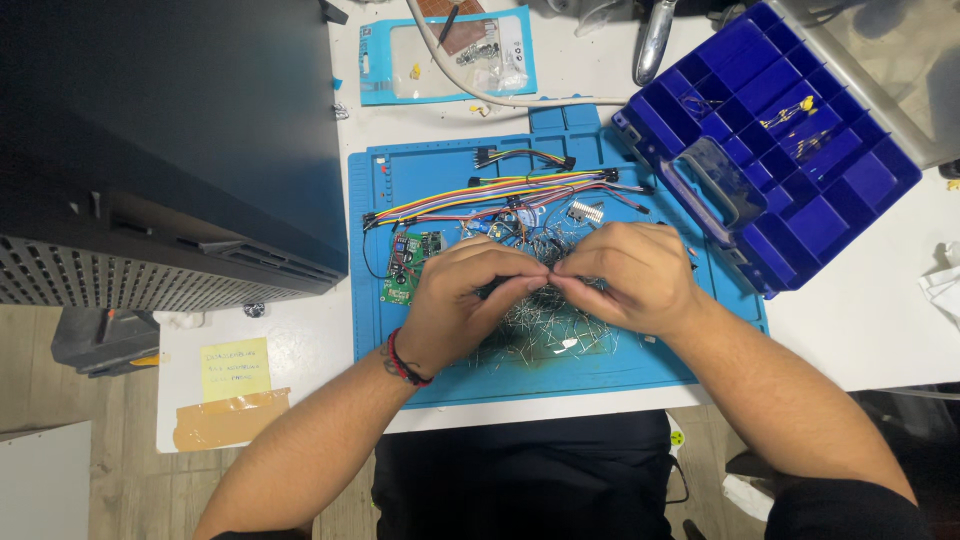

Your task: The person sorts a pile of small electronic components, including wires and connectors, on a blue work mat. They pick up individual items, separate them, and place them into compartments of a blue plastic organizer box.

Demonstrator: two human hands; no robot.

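Observation:
My left hand and my right hand meet fingertip to fingertip over a blue work mat. Both pinch something small between thumb and fingers; it is too small to make out. Under the hands lies a heap of thin metal-legged components. Just left of my left hand sits a small green circuit board. A bundle of coloured jumper wires runs across the mat beyond the hands. A red and black band circles my left wrist.
An open blue compartment box with a handle stands at the right. A large black case fills the left. A clear plastic bag of parts and a white cable lie at the back. A yellow sticky note is on the white table.

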